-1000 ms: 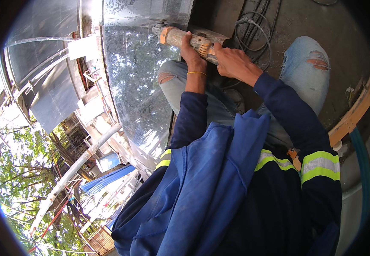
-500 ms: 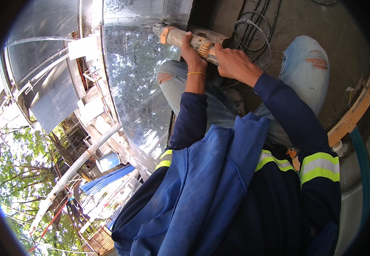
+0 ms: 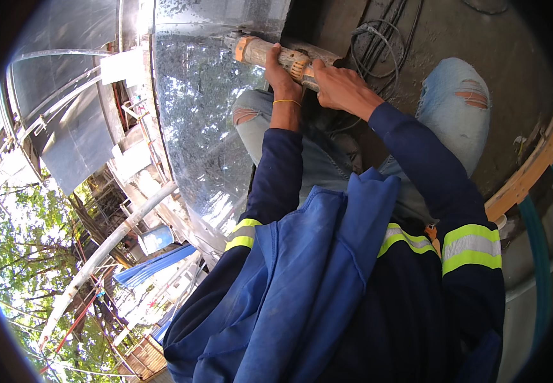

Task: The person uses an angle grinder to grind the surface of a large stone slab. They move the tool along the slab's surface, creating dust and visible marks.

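Note:
An angle grinder (image 3: 257, 52), dusty with orange bands, lies crosswise in my two hands. My left hand (image 3: 281, 80) is wrapped round the middle of its body, the thumb on top and a yellow band at the wrist. My right hand (image 3: 341, 88) grips the rear end, fingers closed over it. The grinder's head is at the left, at the surface of a shiny wet-looking panel (image 3: 209, 115). Its disc cannot be made out clearly.
Black cables (image 3: 378, 45) lie coiled on the dark floor ahead of my knees. A curved orange beam (image 3: 519, 182) and a teal strap (image 3: 537, 255) are at the right. Beyond the panel at the left, a pale pole (image 3: 107, 255) slants past trees and scaffolding.
Both hands and the grinder have shifted slightly to the left along the panel. My grip on it is unchanged.

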Demonstrator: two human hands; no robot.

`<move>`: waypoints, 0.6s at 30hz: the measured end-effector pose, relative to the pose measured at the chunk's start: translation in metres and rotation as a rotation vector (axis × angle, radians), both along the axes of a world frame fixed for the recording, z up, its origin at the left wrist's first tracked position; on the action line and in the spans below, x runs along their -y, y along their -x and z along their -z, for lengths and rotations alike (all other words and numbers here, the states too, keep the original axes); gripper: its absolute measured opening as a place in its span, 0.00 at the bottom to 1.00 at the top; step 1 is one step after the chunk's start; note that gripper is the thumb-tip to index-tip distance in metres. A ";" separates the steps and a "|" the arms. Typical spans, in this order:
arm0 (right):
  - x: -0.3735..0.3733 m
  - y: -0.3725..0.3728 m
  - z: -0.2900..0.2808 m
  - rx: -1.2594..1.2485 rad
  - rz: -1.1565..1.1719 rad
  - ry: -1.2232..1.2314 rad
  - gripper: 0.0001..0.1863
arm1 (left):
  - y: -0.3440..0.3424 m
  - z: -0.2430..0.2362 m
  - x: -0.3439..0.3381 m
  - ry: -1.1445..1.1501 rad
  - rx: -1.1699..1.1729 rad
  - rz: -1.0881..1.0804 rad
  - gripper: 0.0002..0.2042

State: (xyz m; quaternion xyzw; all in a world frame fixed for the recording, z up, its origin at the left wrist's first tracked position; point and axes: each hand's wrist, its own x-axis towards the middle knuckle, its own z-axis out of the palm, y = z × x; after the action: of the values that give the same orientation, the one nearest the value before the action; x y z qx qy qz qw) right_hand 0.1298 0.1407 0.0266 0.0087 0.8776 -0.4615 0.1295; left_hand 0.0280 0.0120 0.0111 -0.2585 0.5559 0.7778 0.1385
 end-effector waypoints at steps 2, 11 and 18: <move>0.001 0.000 0.001 -0.003 0.002 0.004 0.25 | 0.001 0.000 0.001 0.009 -0.005 0.004 0.15; -0.005 -0.013 -0.012 0.022 0.009 -0.009 0.23 | -0.014 -0.012 -0.007 0.002 -0.017 -0.009 0.15; 0.000 -0.002 -0.005 0.006 0.013 0.006 0.19 | 0.001 -0.001 0.002 -0.007 0.006 0.007 0.15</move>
State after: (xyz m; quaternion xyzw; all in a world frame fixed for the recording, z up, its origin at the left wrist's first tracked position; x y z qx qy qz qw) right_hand 0.1322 0.1412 0.0315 0.0152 0.8759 -0.4647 0.1290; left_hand 0.0270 0.0105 0.0116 -0.2585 0.5536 0.7785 0.1439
